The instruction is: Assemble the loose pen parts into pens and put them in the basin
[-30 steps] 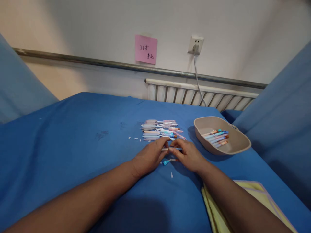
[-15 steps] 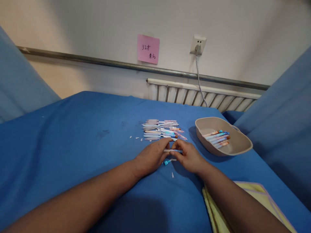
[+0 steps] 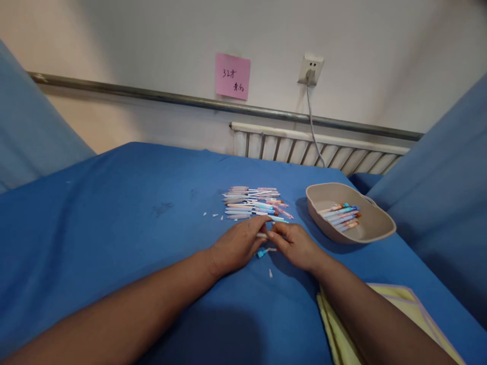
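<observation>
Pale tube (image 3: 262, 235) sat between the two hands, just above the blue cloth (image 3: 114, 213), long axis running left to right, about in line with both sets of fingertips. Left hand (image 3: 236, 246) held it from the left, fingers narrow; right hand (image 3: 296, 244) pinched narrow at its right end. Couldn't tell how far the tube ran inside either grip; fingers hid its ends. Pile (image 3: 236, 202) lay just beyond the hands, its parts mostly left to right too, roughly parallel to the tube; left fingertips overlapped its near edge in view, contact unclear. Blue piece (image 3: 261, 254) lay just on the near side, below the gap between hands, white tip (image 3: 270, 273) nearer still. Basin (image 3: 375, 230) with pens (image 3: 342, 215) stood off right, right hand nearer.
</observation>
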A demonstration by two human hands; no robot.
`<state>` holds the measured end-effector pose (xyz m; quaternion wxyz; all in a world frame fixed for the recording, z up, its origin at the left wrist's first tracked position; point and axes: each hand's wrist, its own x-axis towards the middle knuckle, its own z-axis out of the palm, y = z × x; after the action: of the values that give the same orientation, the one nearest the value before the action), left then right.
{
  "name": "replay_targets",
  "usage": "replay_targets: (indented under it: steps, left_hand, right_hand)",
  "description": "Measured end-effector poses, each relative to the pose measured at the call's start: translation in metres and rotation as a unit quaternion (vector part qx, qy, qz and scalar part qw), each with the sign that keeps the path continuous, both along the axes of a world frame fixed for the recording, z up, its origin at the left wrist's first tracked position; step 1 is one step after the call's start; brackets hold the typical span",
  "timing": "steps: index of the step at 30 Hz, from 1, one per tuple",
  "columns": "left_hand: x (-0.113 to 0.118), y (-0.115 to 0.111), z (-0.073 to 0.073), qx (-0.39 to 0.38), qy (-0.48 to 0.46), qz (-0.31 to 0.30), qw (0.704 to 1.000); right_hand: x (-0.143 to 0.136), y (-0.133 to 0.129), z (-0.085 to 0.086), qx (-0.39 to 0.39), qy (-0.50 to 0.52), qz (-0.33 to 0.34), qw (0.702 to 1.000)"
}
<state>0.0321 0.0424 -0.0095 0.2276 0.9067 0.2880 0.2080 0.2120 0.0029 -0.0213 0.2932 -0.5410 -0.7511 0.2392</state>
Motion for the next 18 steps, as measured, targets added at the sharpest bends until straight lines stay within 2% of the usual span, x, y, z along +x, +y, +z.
replay_targets:
  steps: [7,13,15,18]
  left_hand:
    - [-0.0003,0.0009,0.0025,0.003,-0.002,-0.001,1.000]
    - [-0.0009,-0.0011,0.0032,0.010,0.005,0.000,1.000]
    - [-0.0015,0.0003,0.0030,0.013,0.001,-0.005,1.000]
    - [-0.0029,0.0058,0.0033,0.015,-0.030,-0.015,0.999]
  right_hand:
    - [-0.0013,-0.0006,0.0013,0.007,0.057,-0.026,0.998]
    - [0.0009,0.0015,-0.0002,-0.010,0.045,0.004,0.999]
    - [0.0009,0.0024,0.0002,-0.046,0.100,-0.013,0.994]
    - [0.0013,0.0031,0.0046,-0.102,0.241,-0.063,0.963]
